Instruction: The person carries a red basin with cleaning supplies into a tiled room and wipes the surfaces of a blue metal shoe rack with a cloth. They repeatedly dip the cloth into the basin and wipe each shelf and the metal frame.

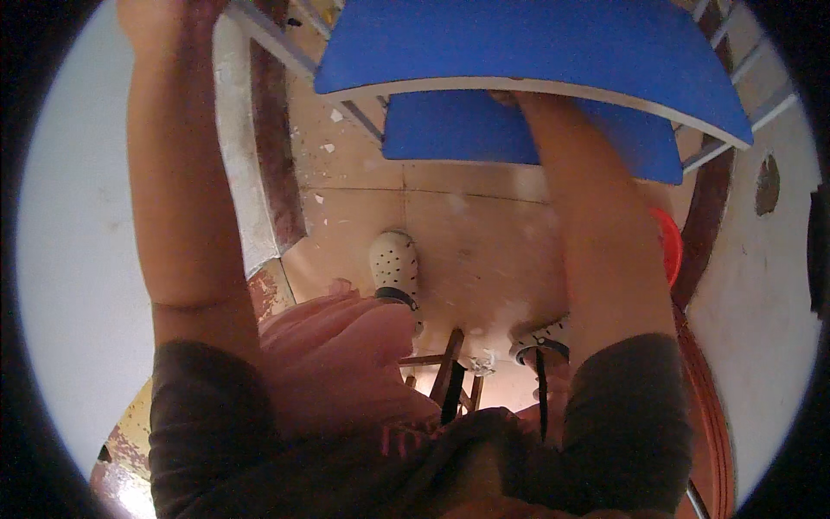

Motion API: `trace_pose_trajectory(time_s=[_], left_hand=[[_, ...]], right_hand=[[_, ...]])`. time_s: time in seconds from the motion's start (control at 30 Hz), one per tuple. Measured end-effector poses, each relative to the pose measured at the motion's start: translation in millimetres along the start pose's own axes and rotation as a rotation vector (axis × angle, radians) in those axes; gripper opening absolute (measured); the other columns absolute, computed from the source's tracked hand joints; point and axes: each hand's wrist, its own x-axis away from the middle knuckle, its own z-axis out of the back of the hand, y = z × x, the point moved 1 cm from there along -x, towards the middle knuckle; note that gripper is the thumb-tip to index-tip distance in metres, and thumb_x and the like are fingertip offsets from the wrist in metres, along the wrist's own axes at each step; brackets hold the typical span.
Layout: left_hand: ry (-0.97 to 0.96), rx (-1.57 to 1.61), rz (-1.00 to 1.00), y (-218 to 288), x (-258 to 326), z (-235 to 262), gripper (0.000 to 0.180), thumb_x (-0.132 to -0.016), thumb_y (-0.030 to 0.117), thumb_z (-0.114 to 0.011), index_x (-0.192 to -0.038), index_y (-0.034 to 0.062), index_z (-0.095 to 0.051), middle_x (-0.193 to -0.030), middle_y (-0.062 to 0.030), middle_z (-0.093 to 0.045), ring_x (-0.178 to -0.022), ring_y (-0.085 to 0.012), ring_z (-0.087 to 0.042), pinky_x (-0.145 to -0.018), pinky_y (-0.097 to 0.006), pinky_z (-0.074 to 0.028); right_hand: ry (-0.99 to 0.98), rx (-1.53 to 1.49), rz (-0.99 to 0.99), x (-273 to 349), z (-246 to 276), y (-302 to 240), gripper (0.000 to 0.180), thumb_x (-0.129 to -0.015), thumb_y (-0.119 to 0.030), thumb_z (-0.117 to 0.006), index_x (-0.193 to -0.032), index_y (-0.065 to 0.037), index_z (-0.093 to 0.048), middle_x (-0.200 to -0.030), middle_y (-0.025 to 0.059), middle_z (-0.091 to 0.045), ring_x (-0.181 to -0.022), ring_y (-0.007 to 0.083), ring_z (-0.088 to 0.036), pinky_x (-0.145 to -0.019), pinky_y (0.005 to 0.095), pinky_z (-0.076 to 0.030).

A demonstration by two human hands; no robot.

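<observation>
A blue-topped shelf unit stands before me, its upper board (536, 43) pale-edged and its lower board (467, 130) set beneath. My right arm reaches in between the two boards. Most of my right hand (503, 97) is hidden under the upper board's edge, so its fingers and anything in them do not show. My left arm stretches up along the left wall, beside the unit's pale metal frame (275, 39). Only the wrist end of my left hand (169, 12) shows at the top edge; its fingers are out of the picture.
White walls (78, 216) close in on both sides. A red plastic rim (668, 246) shows beyond my right forearm. Pale perforated clogs (393, 261) are on the tiled floor (467, 238), which has white flakes at the left. A wooden stool (451, 368) stands below me.
</observation>
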Motion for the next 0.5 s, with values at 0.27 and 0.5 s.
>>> trace_pose_trajectory(time_s=[0.27,0.5], left_hand=[[0.000,0.015,-0.201,-29.2,-40.1,40.4,0.028,-0.095,0.036,-0.050,-0.083,0.0105,-0.054,-0.068,0.0013,-0.048,-0.060,-0.0131,-0.046,-0.055,-0.030,-0.037],[0.178,-1.338,-1.065,-35.9,-2.0,61.6,0.029,-0.097,0.027,-0.043,-0.102,0.0030,-0.058,-0.095,-0.0176,-0.059,-0.089,-0.0349,-0.056,-0.079,-0.047,-0.043]], right_hand=[[-0.002,-0.109,0.060,13.2,-7.6,-130.3,0.037,-0.088,-0.034,-0.053,-0.114,-0.010,-0.061,-0.103,0.0139,-0.062,-0.092,0.0303,-0.059,-0.080,0.0442,-0.046],[0.178,-0.077,0.168,89.9,-5.6,-152.1,0.037,-0.088,-0.034,-0.052,-0.115,-0.010,-0.061,-0.108,0.0149,-0.064,-0.098,0.0313,-0.061,-0.084,0.0452,-0.047]])
